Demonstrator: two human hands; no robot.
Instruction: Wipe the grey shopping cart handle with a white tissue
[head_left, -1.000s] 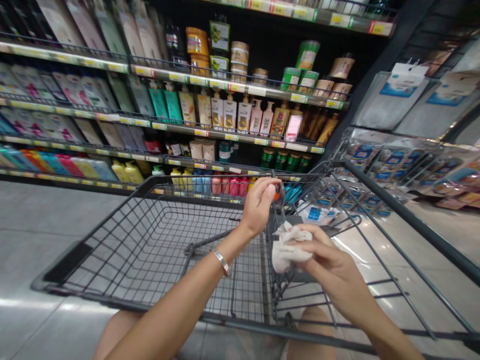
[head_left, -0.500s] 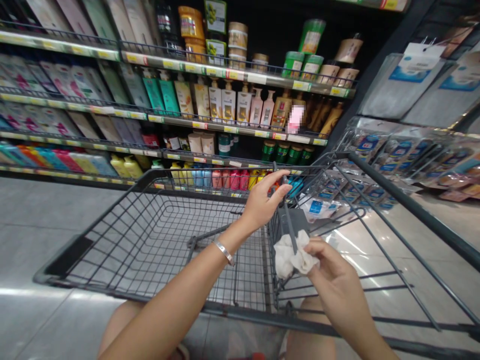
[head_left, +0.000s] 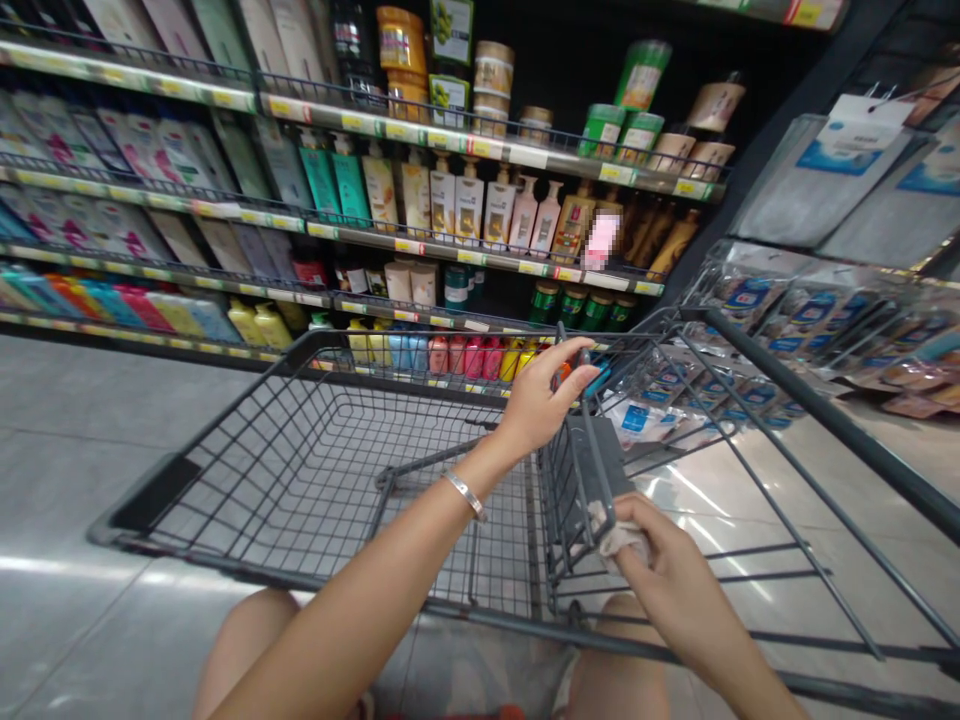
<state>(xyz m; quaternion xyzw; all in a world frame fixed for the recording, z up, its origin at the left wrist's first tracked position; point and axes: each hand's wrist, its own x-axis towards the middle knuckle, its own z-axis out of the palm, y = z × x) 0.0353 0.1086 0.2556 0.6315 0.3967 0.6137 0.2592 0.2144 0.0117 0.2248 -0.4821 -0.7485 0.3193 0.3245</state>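
A dark grey wire shopping cart (head_left: pixel 225 400) stands tilted in front of me. My left hand (head_left: pixel 541 398), with a silver bracelet (head_left: pixel 465 494) on its wrist, grips the upper end of a thin metal bar (head_left: pixel 598 450) across the cart's inner part. In the fingers of my right hand (head_left: pixel 667 560) is a crumpled white cloth (head_left: pixel 627 543), pressed around the lower bend of that bar. Part of the cloth is hidden by my fingers. Behind the bar is a flat dark grey panel (head_left: pixel 596 475).
Shelves (head_left: pixel 405 245) of bottles and jars run across the back. At right hang packaged goods (head_left: pixel 750 300) and grey packs (head_left: pixel 817 185). My knees (head_left: pixel 251 640) are below the cart's near edge. Grey tiled floor (head_left: pixel 67 450) shows at left.
The cloth, spread in loose folds around the bar before, is now bunched up within my right hand at the bar's lower bend. My left hand stays on the bar. The view has shifted slightly.
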